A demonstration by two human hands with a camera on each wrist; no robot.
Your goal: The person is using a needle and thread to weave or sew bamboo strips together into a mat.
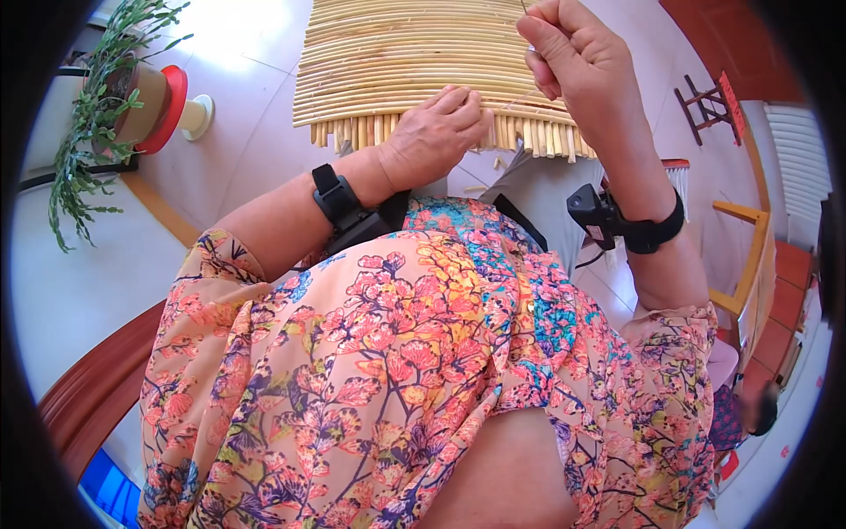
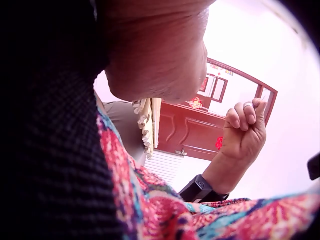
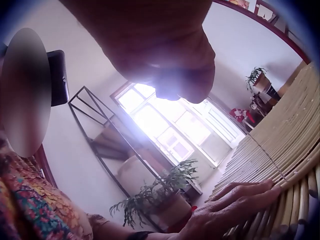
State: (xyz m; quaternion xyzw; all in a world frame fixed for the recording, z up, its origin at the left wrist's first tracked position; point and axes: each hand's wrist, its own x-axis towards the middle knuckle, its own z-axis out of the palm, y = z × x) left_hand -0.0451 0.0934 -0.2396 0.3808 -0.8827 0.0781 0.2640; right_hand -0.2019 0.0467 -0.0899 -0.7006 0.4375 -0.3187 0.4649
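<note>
A mat of pale yellow reed stalks (image 1: 405, 62), bound in rows with uneven cut ends on the near side, lies in front of the person. My left hand (image 1: 436, 132) rests flat on its near edge, fingers stretched over the stalks. Raised above the mat's right side, my right hand (image 1: 577, 70) has curled fingers and pinches a thin thread. This thread (image 3: 267, 156) runs taut from the mat's edge up toward that hand in the right wrist view. A thin dark tip pokes out above the fingers in the head view. The left wrist view shows a ring (image 2: 248, 104) on a right-hand finger.
Grey-trousered legs (image 1: 551, 189) are under the mat's near edge. A potted plant (image 1: 97, 115) with a red saucer stands at left. To the right are a small dark folding stool (image 1: 709, 110) and a wooden frame (image 1: 745, 256). Cut reed bits (image 1: 476, 188) lie below the mat.
</note>
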